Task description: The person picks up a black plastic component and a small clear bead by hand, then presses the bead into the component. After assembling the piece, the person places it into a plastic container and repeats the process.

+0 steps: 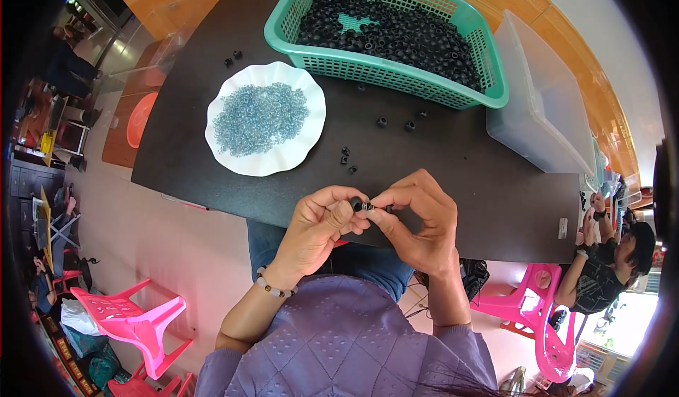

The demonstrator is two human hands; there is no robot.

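Observation:
Above the near edge of the dark table, my left hand [320, 228] pinches a small round black plastic part [356, 204] between thumb and fingers. Facing it, my right hand [423, 220] has thumb and forefinger closed on a small dark piece with a clear ring or spring [368, 206], touching the black part. Fingertips partly hide both pieces. A white scalloped plate [308, 139] heaped with small clear coils or rings [262, 117] lies to the left. Several loose black parts [382, 122] are scattered beyond my hands.
A green perforated basket [382, 73] full of black parts [396, 39] stands at the back. Right of it is a translucent plastic bin [541, 107]. Pink plastic chairs [138, 319] stand on the floor. Another person [601, 277] sits at the far right.

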